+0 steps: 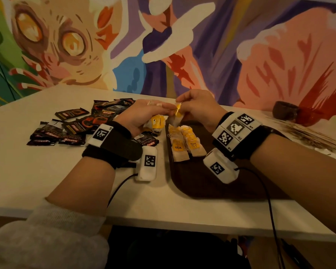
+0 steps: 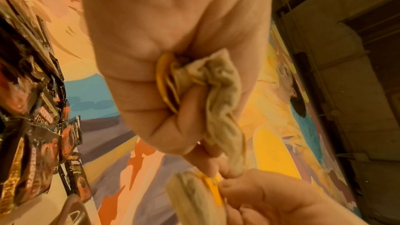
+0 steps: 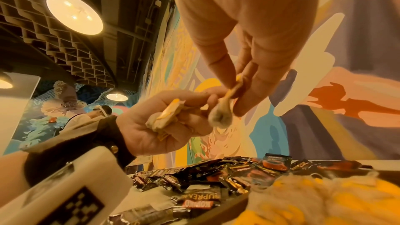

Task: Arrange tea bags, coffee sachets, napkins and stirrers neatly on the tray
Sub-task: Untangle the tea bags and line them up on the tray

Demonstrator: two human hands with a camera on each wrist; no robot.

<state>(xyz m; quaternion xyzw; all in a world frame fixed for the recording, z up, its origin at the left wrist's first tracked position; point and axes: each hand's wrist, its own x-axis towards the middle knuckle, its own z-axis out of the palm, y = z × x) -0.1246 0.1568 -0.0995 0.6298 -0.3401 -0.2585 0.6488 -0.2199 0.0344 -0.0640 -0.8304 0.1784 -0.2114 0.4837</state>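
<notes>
Sleeve [image 1: 47,239] and forearms fill the near edge of the head view. Above them, a small bunch of tea bags [image 2: 218,91] is held in the curled left hand [image 1: 142,115]. One tea bag [image 1: 176,118] is pinched narrowly by its yellow tag between thumb and fingers of the right hand [image 1: 198,107], just beside the left fingertips. Below that pinch, rows of bags [image 1: 184,144] are already laid on the tray [image 1: 211,183]. Left of the grip, coffee sachets [image 1: 70,127] lie scattered. Each bag is judged light, soft and easily torn; it is best taken at the tag or flat across the pouch, never squeezed.
</notes>
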